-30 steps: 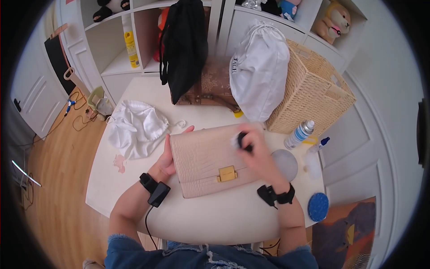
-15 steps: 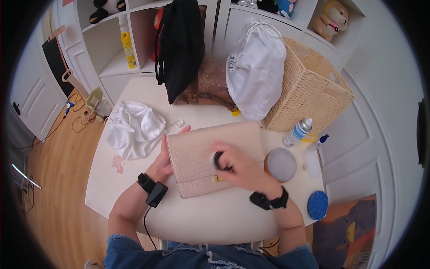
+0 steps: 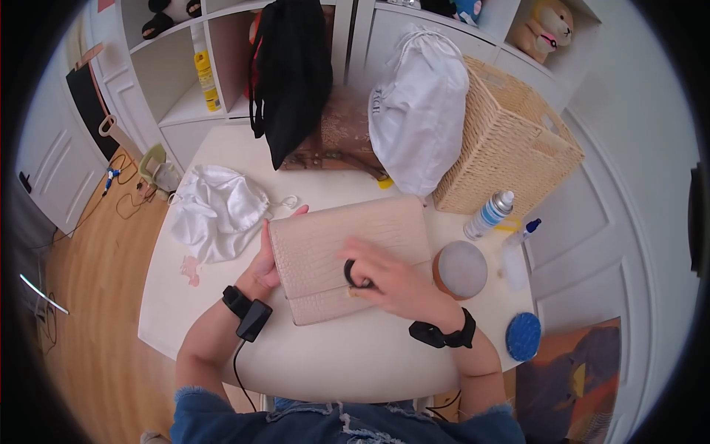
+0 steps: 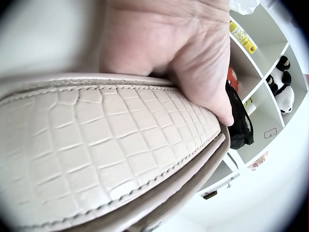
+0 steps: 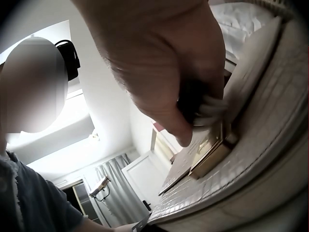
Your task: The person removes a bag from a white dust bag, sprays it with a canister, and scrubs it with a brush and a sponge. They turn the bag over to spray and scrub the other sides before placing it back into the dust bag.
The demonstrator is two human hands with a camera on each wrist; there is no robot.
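A pale pink, crocodile-textured handbag (image 3: 318, 233) lies flap up over the white table. At its left edge, my left hand (image 3: 265, 265) grips the side, with the thumb along the stitched side panel (image 4: 120, 130) in the left wrist view; the fingers beneath are mostly hidden. My right hand (image 3: 396, 285) curls around a small black brush (image 5: 191, 96) whose pale bristles are blurred against the flap. Right beside the bristles in the right wrist view is the gold clasp (image 5: 207, 162). In the head view the right hand covers most of that clasp.
Right of the bag stand a round grey-topped tin (image 3: 462, 270), a spray can (image 3: 489, 214), a clear bottle (image 3: 514, 266) and a blue round pad (image 3: 523, 337). A white cloth pouch (image 3: 218, 214) lies left. Behind are black (image 3: 292, 81) and white drawstring bags (image 3: 420, 111) and a woven basket (image 3: 510, 140).
My right hand has moved the brush leftward and nearer me, from the flap's right part to beside the clasp. My left hand keeps its hold on the bag's left edge.
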